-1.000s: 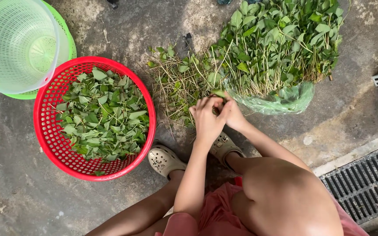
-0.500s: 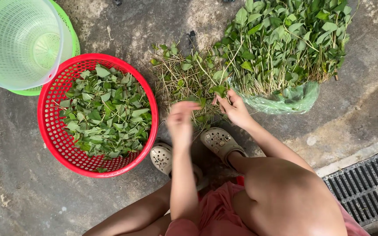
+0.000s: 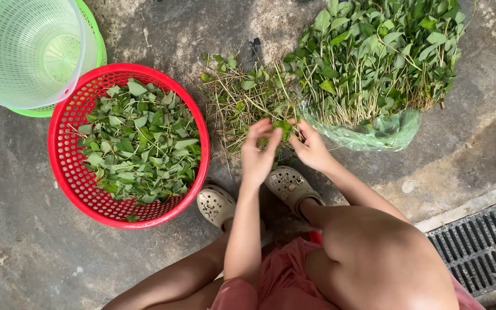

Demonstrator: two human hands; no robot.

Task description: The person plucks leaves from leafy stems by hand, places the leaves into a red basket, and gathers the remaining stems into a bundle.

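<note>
Hands, left hand (image 3: 258, 150) and right hand (image 3: 311, 148), pinch a small leafy green sprig (image 3: 284, 126).

Both hands meet out front, left hand (image 3: 259, 150) and right hand (image 3: 310, 150), fingers curled toward each other.

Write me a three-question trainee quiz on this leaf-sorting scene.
1. True or false: the red basket holds loose picked leaves.
2. What do the left hand and right hand hold between them: A a green sprig, B a knife, C a shoe?
3. Fill in: the large leafy bunch lies on a clear plastic ____.

Key
1. True
2. A
3. bag
</note>
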